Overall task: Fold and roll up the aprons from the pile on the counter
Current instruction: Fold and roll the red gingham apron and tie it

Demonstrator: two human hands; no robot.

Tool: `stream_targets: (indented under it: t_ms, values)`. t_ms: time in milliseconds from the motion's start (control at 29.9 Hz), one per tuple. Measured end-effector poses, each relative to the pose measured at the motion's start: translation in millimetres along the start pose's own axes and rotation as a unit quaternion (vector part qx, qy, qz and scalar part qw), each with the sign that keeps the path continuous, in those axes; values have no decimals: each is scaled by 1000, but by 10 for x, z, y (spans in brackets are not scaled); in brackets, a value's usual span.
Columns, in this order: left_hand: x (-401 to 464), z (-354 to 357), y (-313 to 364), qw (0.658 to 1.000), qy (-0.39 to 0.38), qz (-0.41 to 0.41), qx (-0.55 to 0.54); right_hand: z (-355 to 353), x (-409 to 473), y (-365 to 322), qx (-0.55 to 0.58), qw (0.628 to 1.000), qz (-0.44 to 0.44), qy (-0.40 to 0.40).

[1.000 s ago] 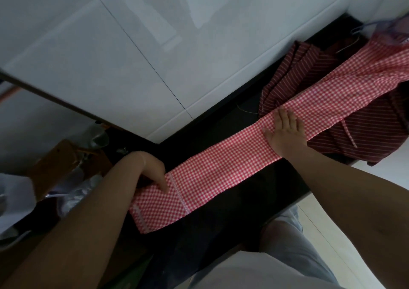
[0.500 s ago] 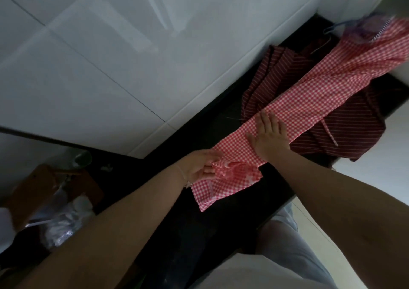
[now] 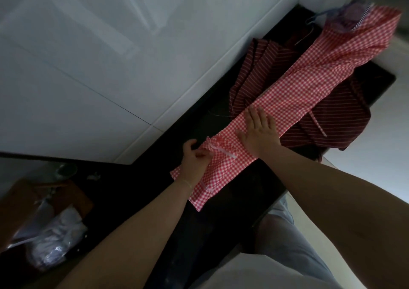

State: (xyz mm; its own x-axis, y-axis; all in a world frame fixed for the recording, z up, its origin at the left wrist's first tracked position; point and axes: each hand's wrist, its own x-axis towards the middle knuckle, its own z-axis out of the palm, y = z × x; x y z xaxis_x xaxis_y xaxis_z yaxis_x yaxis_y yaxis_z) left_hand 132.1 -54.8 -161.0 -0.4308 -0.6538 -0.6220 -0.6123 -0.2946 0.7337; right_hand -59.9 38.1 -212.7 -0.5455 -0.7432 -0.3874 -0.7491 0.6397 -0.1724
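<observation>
A red-and-white checked apron (image 3: 294,89) lies folded into a long strip along the black counter (image 3: 241,200). Its far end drapes over a pile of dark red striped aprons (image 3: 345,120). The near end is doubled back onto the strip in a thick fold (image 3: 212,176). My left hand (image 3: 194,160) pinches the bunched edge of that fold with curled fingers. My right hand (image 3: 259,131) presses flat on the strip just beyond the fold, fingers straight and spread.
A white tiled wall (image 3: 110,67) runs along the counter's far side. At the lower left stand a brown board (image 3: 20,202) and a crumpled clear plastic bag (image 3: 53,238). A purple hanger (image 3: 345,16) lies at the far end of the pile.
My left hand has carried the apron's near end up the counter and laid it back over the strip, toward my right hand. My right hand has stayed pressed on the cloth.
</observation>
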Motion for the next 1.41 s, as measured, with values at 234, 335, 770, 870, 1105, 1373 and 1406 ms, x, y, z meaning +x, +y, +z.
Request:
stream_targets:
  t_ms: [234,335,770,870,1105,1373,1406]
  values:
    - [79,-60,-453,805,-113,353,463,8,-2,13,4,1000,-5,10]
    - [125,-43,-467,720,-123,364,579,30,11,30,6,1000,-6,13]
    - [137,-20,-367,656,-167,302,672,67,-44,62,28,996,-45,75]
    - [111,11,-307,641,-172,294,688,59,-384,-37,8,985,-127,115]
    - [87,69,4,681,-178,284,651,673,-1278,-368,85,976,-177,92]
    - [432,147,506,621,-240,253,702,553,-1165,-407,9,980,-172,95]
    - [458,150,505,620,-238,256,703,520,-1126,-446,9,981,-160,106]
